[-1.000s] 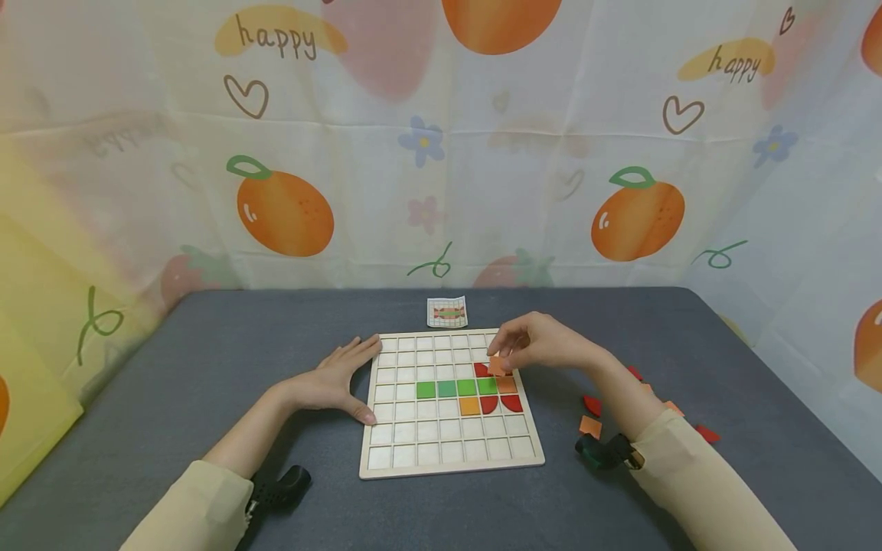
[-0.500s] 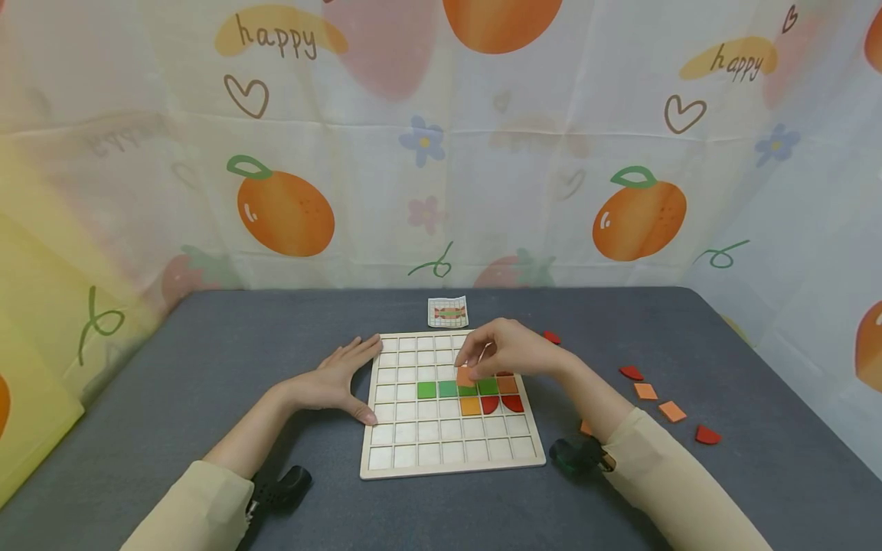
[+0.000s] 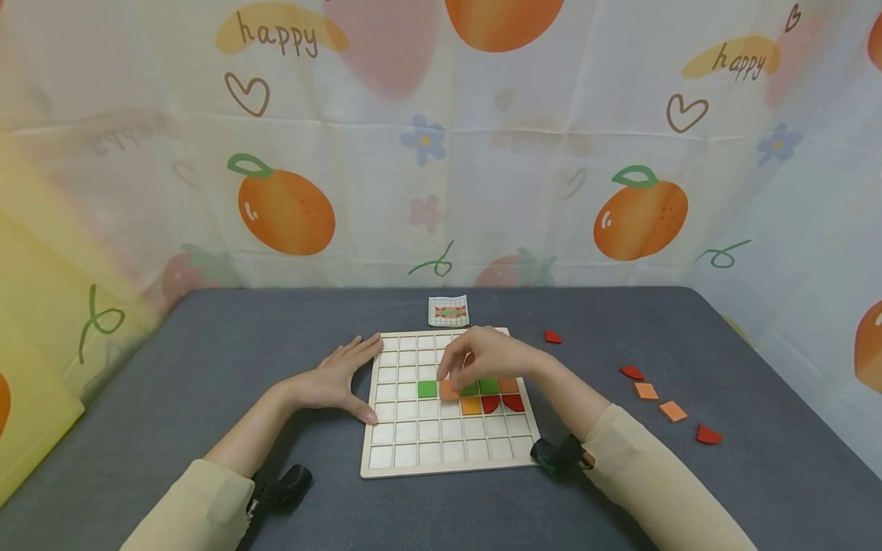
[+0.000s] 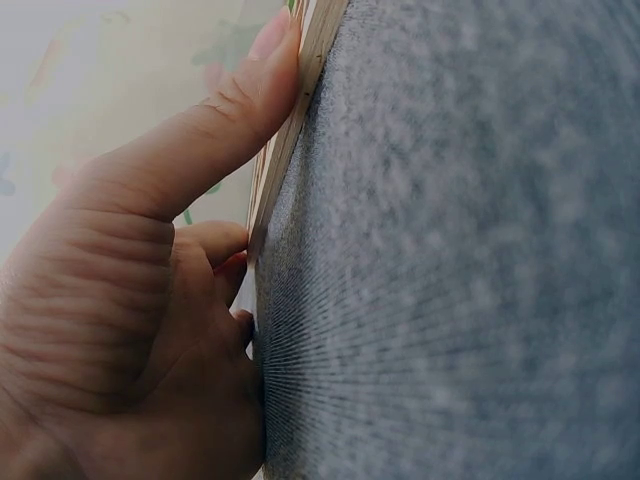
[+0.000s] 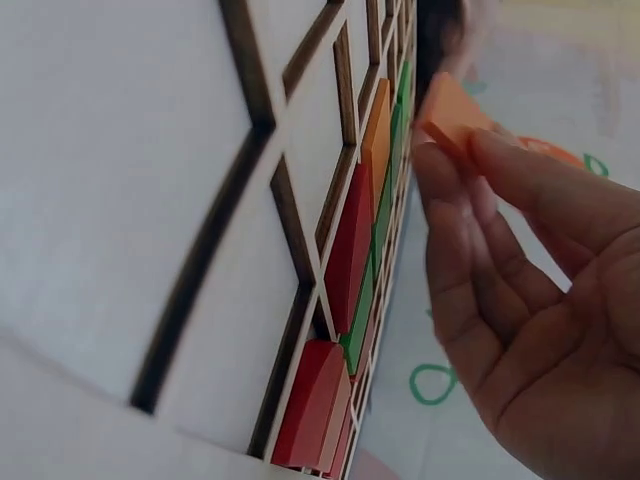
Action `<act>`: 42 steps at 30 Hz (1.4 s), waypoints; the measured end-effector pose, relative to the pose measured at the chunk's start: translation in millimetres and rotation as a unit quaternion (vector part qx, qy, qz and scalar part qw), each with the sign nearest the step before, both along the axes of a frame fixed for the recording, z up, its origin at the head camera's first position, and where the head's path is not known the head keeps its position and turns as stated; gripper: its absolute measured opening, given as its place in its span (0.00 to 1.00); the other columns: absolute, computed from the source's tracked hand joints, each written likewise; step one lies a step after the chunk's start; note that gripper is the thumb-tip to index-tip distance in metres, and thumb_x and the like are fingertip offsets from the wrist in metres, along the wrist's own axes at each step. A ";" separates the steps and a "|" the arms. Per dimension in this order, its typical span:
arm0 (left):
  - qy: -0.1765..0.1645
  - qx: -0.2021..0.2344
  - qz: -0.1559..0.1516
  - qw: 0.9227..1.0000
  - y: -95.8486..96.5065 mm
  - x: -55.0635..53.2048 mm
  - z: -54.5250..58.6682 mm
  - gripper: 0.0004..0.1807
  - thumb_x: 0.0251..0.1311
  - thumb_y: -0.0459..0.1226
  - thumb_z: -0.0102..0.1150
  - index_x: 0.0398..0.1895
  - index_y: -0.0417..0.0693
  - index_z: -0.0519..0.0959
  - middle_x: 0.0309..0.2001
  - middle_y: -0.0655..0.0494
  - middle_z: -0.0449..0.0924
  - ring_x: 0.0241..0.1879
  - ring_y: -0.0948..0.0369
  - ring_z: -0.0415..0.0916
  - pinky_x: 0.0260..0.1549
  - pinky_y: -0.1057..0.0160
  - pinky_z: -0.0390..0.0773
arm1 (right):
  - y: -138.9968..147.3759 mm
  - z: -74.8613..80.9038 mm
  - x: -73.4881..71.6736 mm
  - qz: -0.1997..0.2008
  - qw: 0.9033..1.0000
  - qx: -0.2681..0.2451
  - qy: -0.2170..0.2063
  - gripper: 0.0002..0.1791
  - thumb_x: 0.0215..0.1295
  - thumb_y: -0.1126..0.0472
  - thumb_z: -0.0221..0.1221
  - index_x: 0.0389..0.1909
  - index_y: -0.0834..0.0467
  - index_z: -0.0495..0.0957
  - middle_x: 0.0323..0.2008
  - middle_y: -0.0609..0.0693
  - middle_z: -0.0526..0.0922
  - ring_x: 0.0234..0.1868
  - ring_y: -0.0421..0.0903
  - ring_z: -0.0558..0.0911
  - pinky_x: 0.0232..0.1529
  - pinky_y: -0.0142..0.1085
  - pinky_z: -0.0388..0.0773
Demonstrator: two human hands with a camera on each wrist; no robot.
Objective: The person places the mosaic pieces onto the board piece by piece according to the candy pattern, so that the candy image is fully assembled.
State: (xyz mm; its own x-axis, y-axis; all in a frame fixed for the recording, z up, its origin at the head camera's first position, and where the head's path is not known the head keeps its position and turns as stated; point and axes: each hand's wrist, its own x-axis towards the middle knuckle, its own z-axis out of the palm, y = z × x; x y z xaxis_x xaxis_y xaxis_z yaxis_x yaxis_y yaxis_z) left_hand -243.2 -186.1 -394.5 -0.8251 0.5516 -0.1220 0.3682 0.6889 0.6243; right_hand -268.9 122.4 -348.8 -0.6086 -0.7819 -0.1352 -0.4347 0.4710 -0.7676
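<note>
My right hand (image 3: 485, 356) pinches an orange square tile (image 3: 449, 390) between thumb and fingertips, over the middle of the white gridded board (image 3: 451, 471). In the right wrist view the tile (image 5: 455, 110) is tilted and held apart from the board. Green tiles (image 3: 427, 389) lie in one row of the grid. Just nearer are a yellow-orange square (image 3: 472, 405) and two red quarter-round pieces (image 3: 513, 402). The right hand hides part of the grid behind it. My left hand (image 3: 331, 383) rests spread against the board's left edge, thumb (image 4: 225, 125) touching its side.
A small card (image 3: 448, 312) with a coloured grid pattern lies behind the board. To the right, on the dark table (image 3: 331, 490), are loose red pieces (image 3: 709, 435) and orange squares (image 3: 672, 412). The right forearm covers part of the table there.
My right hand has moved left across the board with the orange tile, from the right edge to the middle. Loose pieces behind the forearm have come into view. The left hand stays put.
</note>
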 end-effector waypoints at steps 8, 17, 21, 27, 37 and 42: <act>-0.001 -0.003 0.003 1.000 0.3 -0.7 -0.4 0.69 0.40 0.56 0.78 0.79 0.41 0.45 0.81 0.43 0.36 0.80 0.37 0.29 0.74 0.31 0.33 | -2.5 -1.8 3.4 0.002 1.000 0.025 -0.008 0.08 0.57 0.67 0.68 0.38 0.55 0.87 0.31 0.51 0.89 0.31 0.43 0.86 0.38 0.38 0.84; 0.000 -0.001 0.001 1.000 0.9 -0.7 0.0 0.68 0.40 0.55 0.78 0.79 0.41 0.46 0.81 0.43 0.36 0.79 0.37 0.29 0.73 0.31 0.33 | -6.6 -4.8 5.1 -0.001 0.999 0.041 0.003 0.07 0.55 0.68 0.68 0.34 0.56 0.87 0.29 0.50 0.90 0.28 0.42 0.86 0.35 0.35 0.84; -0.001 -0.002 0.001 1.000 0.6 -0.6 -0.2 0.68 0.40 0.56 0.78 0.79 0.41 0.45 0.81 0.43 0.36 0.80 0.37 0.29 0.73 0.30 0.33 | -7.5 -6.9 5.5 -0.003 0.999 0.052 0.007 0.06 0.54 0.67 0.69 0.32 0.54 0.87 0.28 0.48 0.89 0.28 0.40 0.86 0.35 0.34 0.83; -0.001 -0.004 0.003 1.000 0.2 -0.2 -0.3 0.68 0.40 0.56 0.78 0.79 0.41 0.46 0.81 0.43 0.36 0.79 0.37 0.30 0.73 0.30 0.34 | -8.0 -6.3 5.6 0.001 0.998 0.063 0.024 0.05 0.54 0.66 0.70 0.31 0.53 0.88 0.28 0.46 0.89 0.27 0.37 0.84 0.34 0.31 0.82; 0.001 -0.003 0.002 1.000 -0.3 0.4 0.4 0.68 0.41 0.55 0.78 0.79 0.41 0.46 0.81 0.43 0.37 0.79 0.37 0.30 0.73 0.30 0.34 | -5.4 0.4 3.8 0.016 0.998 0.051 0.039 0.04 0.58 0.64 0.69 0.34 0.53 0.88 0.30 0.46 0.89 0.30 0.39 0.84 0.34 0.31 0.81; 0.000 -0.004 0.003 1.000 0.6 0.8 1.1 0.68 0.41 0.56 0.78 0.79 0.42 0.46 0.81 0.44 0.37 0.80 0.37 0.30 0.73 0.30 0.34 | 3.4 4.0 1.0 -0.001 0.998 0.050 0.039 0.07 0.60 0.62 0.67 0.39 0.53 0.87 0.34 0.45 0.89 0.35 0.37 0.85 0.39 0.32 0.82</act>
